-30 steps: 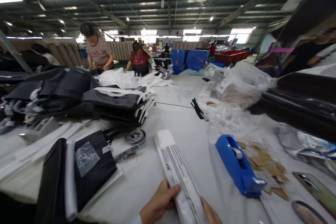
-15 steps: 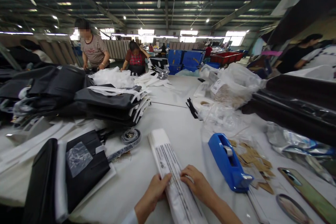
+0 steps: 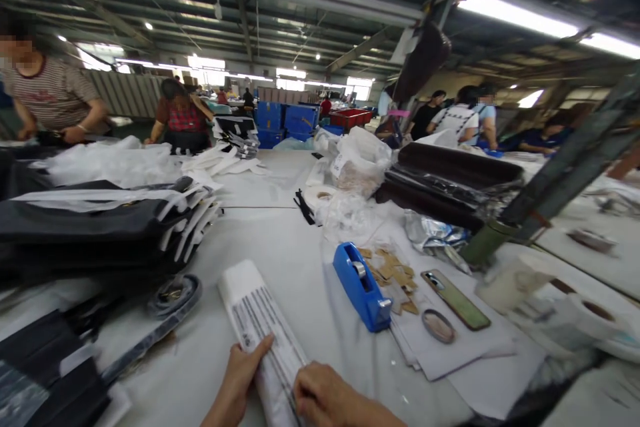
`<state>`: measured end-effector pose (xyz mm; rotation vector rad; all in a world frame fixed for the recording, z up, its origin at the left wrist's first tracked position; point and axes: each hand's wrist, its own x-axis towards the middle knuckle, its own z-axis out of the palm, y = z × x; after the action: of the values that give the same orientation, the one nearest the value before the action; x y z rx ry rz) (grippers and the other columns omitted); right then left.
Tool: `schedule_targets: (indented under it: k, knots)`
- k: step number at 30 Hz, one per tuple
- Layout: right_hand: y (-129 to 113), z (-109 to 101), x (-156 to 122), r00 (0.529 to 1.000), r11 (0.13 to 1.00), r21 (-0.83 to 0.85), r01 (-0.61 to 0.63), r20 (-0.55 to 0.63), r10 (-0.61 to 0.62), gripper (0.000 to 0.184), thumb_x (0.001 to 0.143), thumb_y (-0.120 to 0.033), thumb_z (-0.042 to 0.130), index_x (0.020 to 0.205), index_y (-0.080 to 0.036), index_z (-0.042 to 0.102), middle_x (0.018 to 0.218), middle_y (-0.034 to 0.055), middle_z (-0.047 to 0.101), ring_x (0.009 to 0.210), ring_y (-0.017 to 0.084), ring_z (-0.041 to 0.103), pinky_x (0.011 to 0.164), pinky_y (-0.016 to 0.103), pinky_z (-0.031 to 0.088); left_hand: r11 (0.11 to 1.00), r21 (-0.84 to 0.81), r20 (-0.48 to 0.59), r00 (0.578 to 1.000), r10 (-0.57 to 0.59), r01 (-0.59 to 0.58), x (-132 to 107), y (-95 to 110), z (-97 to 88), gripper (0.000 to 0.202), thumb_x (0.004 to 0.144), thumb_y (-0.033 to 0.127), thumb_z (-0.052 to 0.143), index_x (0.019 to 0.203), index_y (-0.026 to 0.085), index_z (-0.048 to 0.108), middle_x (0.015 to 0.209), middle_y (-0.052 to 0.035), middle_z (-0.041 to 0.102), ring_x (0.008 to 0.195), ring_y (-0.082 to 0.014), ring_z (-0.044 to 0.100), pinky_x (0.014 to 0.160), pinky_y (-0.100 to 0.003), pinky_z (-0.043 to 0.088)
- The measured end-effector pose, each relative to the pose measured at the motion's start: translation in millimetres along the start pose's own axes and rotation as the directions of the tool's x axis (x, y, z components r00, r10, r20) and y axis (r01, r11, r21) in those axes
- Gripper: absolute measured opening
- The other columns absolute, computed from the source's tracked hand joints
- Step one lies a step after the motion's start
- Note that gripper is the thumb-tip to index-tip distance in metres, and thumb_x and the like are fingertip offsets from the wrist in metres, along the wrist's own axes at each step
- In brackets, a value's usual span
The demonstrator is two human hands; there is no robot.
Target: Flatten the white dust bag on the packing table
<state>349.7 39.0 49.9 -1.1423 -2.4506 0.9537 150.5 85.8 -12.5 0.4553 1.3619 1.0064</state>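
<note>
Fingers of the left hand [image 3: 240,373] clasp a long, white, printed plastic packet [image 3: 256,313] over the white tabletop [image 3: 273,240] while the right hand [image 3: 325,392] curls at its edge, hold unclear, seemingly a handling step calling next for steady support

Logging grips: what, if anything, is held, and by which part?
Printed white plastic packet: left hand grips its left edge; right hand touches its right edge.
</note>
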Motion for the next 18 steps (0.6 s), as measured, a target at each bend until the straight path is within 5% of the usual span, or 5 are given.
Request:
schedule_targets:
  k: [5, 13, 18]
  knots:
    - [-0.7, 18.8, -9.9, 0.994, 0.991, 0.122, -0.05, -0.092, 0.061, 0.006, 0.072, -0.018, 0.052, 0.077, -0.021, 0.055, 0.067, -0.0028, 0.057, 0.062, 0.012, 0.05, 0.062, 0.022, 0.039, 0.999, -0.046, -0.027, 1.0, -0.005, 0.004, -0.7, 11.1, 11.3, 0.045, 0.059, 0.025, 0.086, 0.096, 0.013, 0.065, 0.091, -0.0118, 0.075, 0.083, -0.0271, 0.071, 0.081, -0.039, 0.058]
    - [-15.8, -59.6, -66.5, 0.888, 0.941, 0.092, -0.326, -0.312, 0.338, 0.019, 0.088, -0.031, 0.041, 0.071, -0.022, 0.048, 0.065, -0.0006, 0.055, 0.063, 0.015, 0.052, 0.061, 0.028, 0.036, 0.969, -0.247, -0.078, 0.997, 0.004, -0.023, 32.9, 58.3, 12.5, 0.035, 0.067, 0.02, 0.08, 0.098, 0.016, 0.064, 0.088, -0.0044, 0.073, 0.071, -0.0172, 0.069, 0.065, -0.029, 0.058]
    - [-24.5, -31.0, -93.6, 0.936, 0.927, 0.235, -0.293, -0.127, 0.328, 0.035, 0.092, -0.05, 0.038, 0.071, -0.022, 0.046, 0.063, -0.0017, 0.051, 0.059, 0.013, 0.045, 0.058, 0.028, 0.034, 0.956, -0.286, -0.158, 0.987, 0.018, -0.063, 60.0, 72.5, 20.1, 0.035, 0.067, 0.019, 0.079, 0.098, 0.014, 0.064, 0.08, -0.003, 0.07, 0.066, -0.0157, 0.066, 0.064, -0.031, 0.058]
